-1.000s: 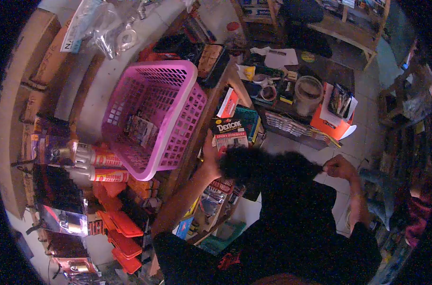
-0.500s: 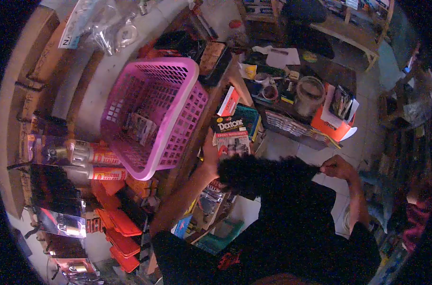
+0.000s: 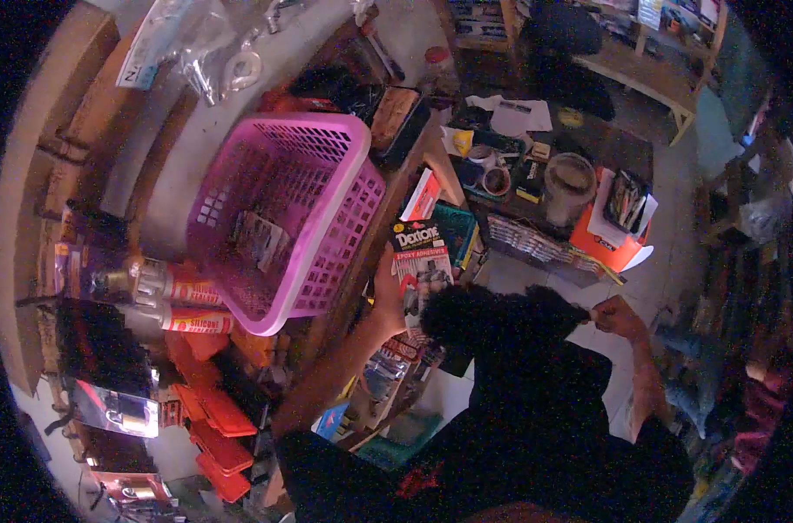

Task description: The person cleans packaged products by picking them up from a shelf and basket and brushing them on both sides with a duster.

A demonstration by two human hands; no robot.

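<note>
My left hand (image 3: 388, 296) is closed on the edge of a carded pack of epoxy adhesive (image 3: 424, 261), marked Dextone, held upright with its printed front towards me. At the right, my right hand (image 3: 621, 318) has its fingers closed at the narrow end of a black fluffy duster (image 3: 501, 315). The duster's bushy end lies beside the pack's lower right edge; I cannot tell whether they touch. Left of my left hand stands a pink plastic basket (image 3: 353, 209) with a few small packs (image 3: 261, 240) inside.
Silicone sealant tubes (image 3: 196, 322) and red plastic items (image 3: 218, 436) hang at the left. Beyond the pack, a low table (image 3: 627, 139) carries a clear tub (image 3: 569, 183), cups and an orange box (image 3: 601, 231). A wooden bench (image 3: 640, 74) stands farther back.
The duster has shifted slightly right, off the pack's lower part, so more of the pack's front shows. My left hand still holds the pack; my right hand keeps its grip.
</note>
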